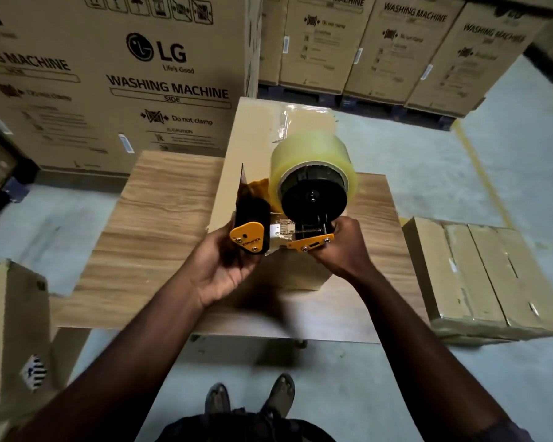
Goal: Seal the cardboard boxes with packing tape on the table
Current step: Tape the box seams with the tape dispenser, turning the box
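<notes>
A yellow and black tape dispenser (281, 232) with a roll of clear tape (307, 154) is held above a long cardboard box (253, 135) that lies on the wooden table (147, 231). My right hand (342, 247) grips the dispenser's handle on the right. My left hand (224, 260) cups the dispenser's front end by the black roller and yellow side plate. Shiny tape shows on the box's far end.
Large LG washing machine cartons (115, 74) stand behind the table and along the back right. A taped cardboard box (486, 275) sits on the floor to the right. Another carton (10, 330) stands at the left. My shoes (253, 397) are on the grey floor below the table's front edge.
</notes>
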`<state>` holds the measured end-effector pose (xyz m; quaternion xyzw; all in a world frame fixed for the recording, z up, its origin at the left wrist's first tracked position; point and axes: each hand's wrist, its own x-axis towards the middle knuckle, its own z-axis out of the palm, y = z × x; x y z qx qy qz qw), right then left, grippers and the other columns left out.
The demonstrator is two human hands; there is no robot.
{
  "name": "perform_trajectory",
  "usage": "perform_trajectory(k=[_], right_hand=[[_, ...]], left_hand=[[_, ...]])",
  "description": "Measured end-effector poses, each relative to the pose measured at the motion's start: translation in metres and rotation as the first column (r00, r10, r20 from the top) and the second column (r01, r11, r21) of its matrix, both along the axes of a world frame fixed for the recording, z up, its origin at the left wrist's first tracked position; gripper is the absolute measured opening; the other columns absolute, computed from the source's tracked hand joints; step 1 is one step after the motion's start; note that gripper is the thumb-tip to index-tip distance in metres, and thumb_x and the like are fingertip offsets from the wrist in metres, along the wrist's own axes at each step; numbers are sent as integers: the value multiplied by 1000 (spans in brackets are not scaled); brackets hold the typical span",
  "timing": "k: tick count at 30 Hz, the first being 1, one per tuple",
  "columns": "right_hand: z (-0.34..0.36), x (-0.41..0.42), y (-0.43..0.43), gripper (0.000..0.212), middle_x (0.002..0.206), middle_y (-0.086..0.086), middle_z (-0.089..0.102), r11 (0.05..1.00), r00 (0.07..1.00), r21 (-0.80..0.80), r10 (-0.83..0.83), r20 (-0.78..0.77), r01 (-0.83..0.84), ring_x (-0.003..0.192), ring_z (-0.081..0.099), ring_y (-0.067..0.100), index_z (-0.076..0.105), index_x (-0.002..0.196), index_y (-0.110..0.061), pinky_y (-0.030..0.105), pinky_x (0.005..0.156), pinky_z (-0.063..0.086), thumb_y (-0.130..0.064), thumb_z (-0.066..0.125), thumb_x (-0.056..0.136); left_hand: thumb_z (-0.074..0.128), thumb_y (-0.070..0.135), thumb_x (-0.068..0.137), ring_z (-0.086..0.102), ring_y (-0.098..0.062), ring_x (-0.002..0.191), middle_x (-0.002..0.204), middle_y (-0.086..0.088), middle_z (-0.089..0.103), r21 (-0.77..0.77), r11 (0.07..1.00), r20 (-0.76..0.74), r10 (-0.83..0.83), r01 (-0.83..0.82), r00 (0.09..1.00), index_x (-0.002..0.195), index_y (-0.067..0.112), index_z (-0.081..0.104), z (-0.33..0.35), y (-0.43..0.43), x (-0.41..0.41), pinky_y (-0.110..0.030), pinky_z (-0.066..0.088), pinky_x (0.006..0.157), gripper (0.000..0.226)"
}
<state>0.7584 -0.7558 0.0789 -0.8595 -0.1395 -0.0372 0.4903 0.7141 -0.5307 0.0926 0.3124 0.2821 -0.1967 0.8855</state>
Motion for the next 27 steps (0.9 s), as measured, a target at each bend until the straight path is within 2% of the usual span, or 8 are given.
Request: perform_trajectory(k=[2,5,9,12,14,19,23,27], right_hand=[[-1,-1,6,28,53,-2,62,1000,1000,-12,0,-3,0,50,60,14,65,58,-14,35,46,45,-38,76,68],[-1,-2,13,36,47,-15,51,999,1000,-39,3,9,-2,47,43,-4,49,49,-28,17,47,31,-24,80,67],[-1,8,16,51,47,-14,42,976,994,-191,107,1,-104,51,32,-6,41,48,-28,21,49,24,-18,86,70],[5,18,9,43,48,-17,48,963,992,-238,126,-12,-125,51,35,-10,54,51,-35,16,48,25,-17,87,71],[8,23,2,42,52,-19,55,965,994,-240,109,-8,-108,55,40,-12,56,51,-36,22,50,33,-18,90,70],[2,32,2,34,52,-14,55,934,995,-348,95,17,-83,56,44,-7,52,55,-39,35,50,40,-52,82,63],[3,37,5,31,57,-9,57,894,996,-442,85,3,-75,61,52,5,52,58,-45,34,51,40,-70,72,60],[3,41,9,34,70,0,69,832,996,-550,84,0,-70,67,68,22,66,74,-32,32,53,43,-63,76,65]], left_hand=[[47,10,101,70,-16,65,77,-11,72,114,993,5,12,-13,1000,91,4,66,-3,5,-2,-23,58,57,22],[45,7,102,67,-10,58,67,-5,70,339,941,55,-35,14,998,89,8,65,-7,19,-3,-19,54,49,24],[53,0,97,66,-17,66,72,-6,71,643,765,131,-166,44,977,85,8,70,-12,36,-6,-25,57,59,21],[55,1,97,65,-12,58,68,-7,69,688,725,124,-137,14,983,82,6,70,-13,63,-2,-19,55,55,21],[55,5,99,66,-7,56,67,-4,70,709,705,129,-167,27,977,89,6,72,-12,82,3,-14,53,56,19],[60,7,98,68,-7,60,79,-12,70,777,628,144,-232,35,962,100,3,73,-26,96,16,-15,56,59,13],[65,9,96,69,-13,62,83,-17,71,790,614,154,-192,-4,969,102,2,69,-44,100,26,-19,58,60,9],[67,11,95,67,-16,63,82,-17,72,809,588,162,-171,-31,972,95,8,64,-58,98,33,-23,56,60,5]])
